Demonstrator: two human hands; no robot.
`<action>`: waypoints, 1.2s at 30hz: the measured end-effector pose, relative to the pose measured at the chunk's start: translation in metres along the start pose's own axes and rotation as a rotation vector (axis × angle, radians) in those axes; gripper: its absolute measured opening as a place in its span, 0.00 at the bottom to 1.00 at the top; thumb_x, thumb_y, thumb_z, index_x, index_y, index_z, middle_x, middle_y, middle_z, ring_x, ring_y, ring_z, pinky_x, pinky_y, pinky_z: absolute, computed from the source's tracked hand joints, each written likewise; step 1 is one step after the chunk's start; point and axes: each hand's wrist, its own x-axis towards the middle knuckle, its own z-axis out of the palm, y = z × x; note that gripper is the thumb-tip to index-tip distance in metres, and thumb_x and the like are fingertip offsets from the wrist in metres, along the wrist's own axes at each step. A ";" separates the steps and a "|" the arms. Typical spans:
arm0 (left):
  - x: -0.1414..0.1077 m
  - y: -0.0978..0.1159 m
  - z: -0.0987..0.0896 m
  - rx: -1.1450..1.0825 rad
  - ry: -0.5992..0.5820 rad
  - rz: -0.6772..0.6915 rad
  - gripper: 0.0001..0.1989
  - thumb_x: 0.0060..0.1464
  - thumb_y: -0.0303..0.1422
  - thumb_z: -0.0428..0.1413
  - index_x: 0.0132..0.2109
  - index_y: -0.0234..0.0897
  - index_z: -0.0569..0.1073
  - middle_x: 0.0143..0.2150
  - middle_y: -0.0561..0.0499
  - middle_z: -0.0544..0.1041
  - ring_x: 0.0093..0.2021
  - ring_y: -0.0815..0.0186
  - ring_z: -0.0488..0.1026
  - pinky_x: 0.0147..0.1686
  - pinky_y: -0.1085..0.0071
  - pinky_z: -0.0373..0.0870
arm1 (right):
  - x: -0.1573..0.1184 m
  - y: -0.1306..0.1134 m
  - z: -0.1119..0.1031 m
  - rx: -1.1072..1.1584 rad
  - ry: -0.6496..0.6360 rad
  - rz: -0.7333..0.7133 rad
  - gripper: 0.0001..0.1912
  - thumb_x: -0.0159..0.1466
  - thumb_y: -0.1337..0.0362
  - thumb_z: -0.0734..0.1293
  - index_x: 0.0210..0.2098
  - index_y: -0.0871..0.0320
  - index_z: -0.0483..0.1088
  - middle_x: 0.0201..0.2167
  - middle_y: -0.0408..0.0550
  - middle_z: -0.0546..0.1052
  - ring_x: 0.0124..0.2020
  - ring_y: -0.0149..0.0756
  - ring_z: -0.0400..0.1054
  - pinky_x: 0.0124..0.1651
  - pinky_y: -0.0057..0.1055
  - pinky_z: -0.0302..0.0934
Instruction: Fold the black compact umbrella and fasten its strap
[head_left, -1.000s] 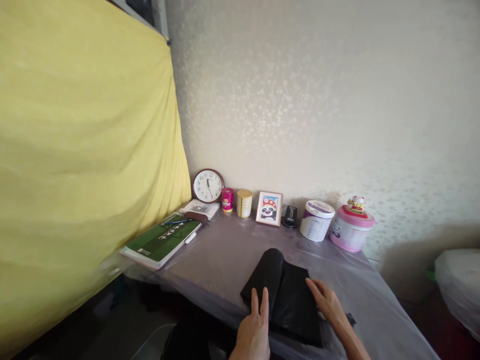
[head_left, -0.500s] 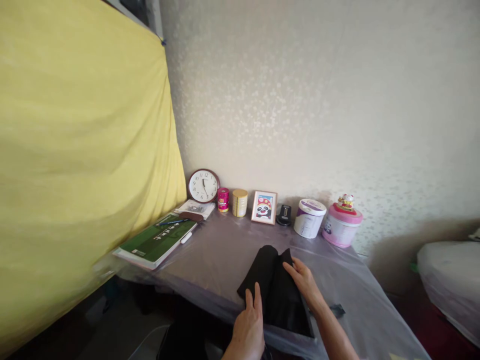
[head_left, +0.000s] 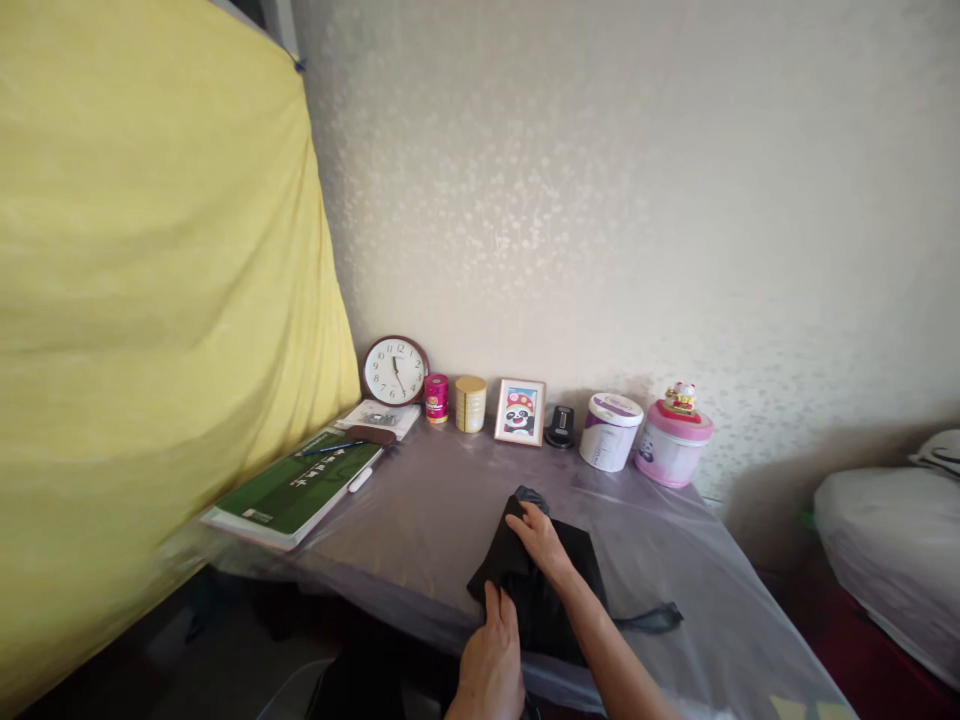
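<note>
Black cloth (head_left: 577, 560), partly folded over, lies on the near part of the covered table. At the cloth's upper left corner, my right hand (head_left: 541, 540) pinches the fabric, and its forearm crosses over the rest. My left hand (head_left: 491, 645) rests against the lower left edge, fingers stretched out on the fabric, its thumb not clearly visible. A dark strap (head_left: 652, 618) extends from the right side of the cloth, and another dark bit shows beyond my right hand.
Along the wall stand a clock (head_left: 395, 370), pink tin (head_left: 436, 399), yellow-lidded can (head_left: 470, 405), panda picture (head_left: 520, 412), black object (head_left: 560, 427), white tub (head_left: 611, 433) and pink tub (head_left: 673, 448). A green book (head_left: 300, 485) lies left, beside a yellow curtain (head_left: 165, 260).
My right hand has moved left across the cloth, folding its right part over to the left. More of the dark strap shows at the right. The view has shifted slightly.
</note>
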 end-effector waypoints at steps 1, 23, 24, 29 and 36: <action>0.000 -0.001 0.000 0.000 0.008 0.000 0.38 0.41 0.14 0.45 0.62 0.24 0.45 0.64 0.29 0.42 0.46 0.60 0.71 0.43 0.70 0.67 | 0.002 0.001 0.001 -0.072 0.002 0.006 0.23 0.54 0.58 0.64 0.47 0.61 0.66 0.39 0.52 0.75 0.44 0.41 0.69 0.44 0.34 0.61; -0.013 -0.010 -0.014 0.025 0.074 0.129 0.44 0.43 0.20 0.50 0.63 0.51 0.39 0.66 0.53 0.26 0.51 0.59 0.65 0.45 0.67 0.66 | -0.010 -0.021 0.004 -0.239 -0.271 -0.182 0.16 0.60 0.64 0.56 0.46 0.62 0.63 0.28 0.45 0.78 0.30 0.31 0.71 0.35 0.26 0.60; -0.011 -0.010 -0.013 0.025 0.075 0.133 0.44 0.43 0.20 0.50 0.63 0.51 0.39 0.66 0.52 0.26 0.50 0.60 0.66 0.45 0.68 0.66 | -0.010 -0.021 0.004 -0.232 -0.282 -0.194 0.15 0.60 0.65 0.55 0.45 0.61 0.64 0.28 0.45 0.78 0.29 0.30 0.71 0.34 0.26 0.60; -0.003 -0.010 -0.010 0.009 0.055 0.130 0.46 0.41 0.17 0.49 0.63 0.51 0.37 0.66 0.47 0.31 0.44 0.63 0.71 0.42 0.69 0.68 | -0.018 -0.022 0.004 -0.282 -0.311 -0.260 0.13 0.60 0.65 0.55 0.42 0.56 0.67 0.30 0.42 0.78 0.31 0.30 0.71 0.34 0.26 0.60; 0.002 -0.007 -0.005 0.052 -0.010 0.088 0.38 0.44 0.16 0.45 0.63 0.40 0.47 0.66 0.42 0.39 0.45 0.61 0.71 0.44 0.69 0.67 | -0.056 -0.023 -0.006 -0.294 -0.266 -0.550 0.14 0.64 0.62 0.55 0.40 0.52 0.71 0.35 0.44 0.77 0.39 0.33 0.68 0.44 0.29 0.61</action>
